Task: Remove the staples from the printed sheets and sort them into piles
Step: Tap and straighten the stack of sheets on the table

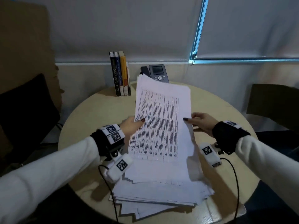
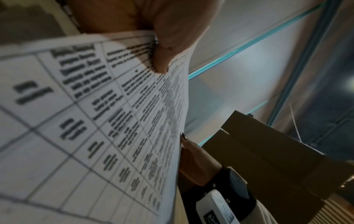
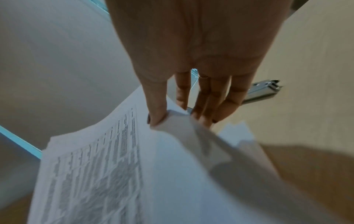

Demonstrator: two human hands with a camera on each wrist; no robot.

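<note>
Both hands hold one bundle of printed sheets (image 1: 160, 120) up over the table (image 1: 97, 110), tilted, far edge raised toward the desk phone (image 1: 157, 72). Left hand (image 1: 131, 126) pinches the bundle's left edge – thumb on the printed top face, fingers hidden beneath. Left wrist view: thumb (image 2: 172, 45) presses down on the table-grid print, edge of the sheets deep in the grip. Right hand (image 1: 202, 122) pinches the right edge, thumb (image 3: 157, 109) on top, the other fingers (image 3: 208, 106) straight and close together under the paper. The edge curls between them. Below the held bundle a loose pile of more sheets (image 1: 161, 196) lies on the table, fanned and uneven, near the front rim. A metal stapler-like tool (image 3: 262, 91) lies on the table just beyond the right fingers – partly hidden, cannot tell exactly what it is. Books (image 1: 120, 73) stand upright at the table's far edge, left of the phone.
</note>
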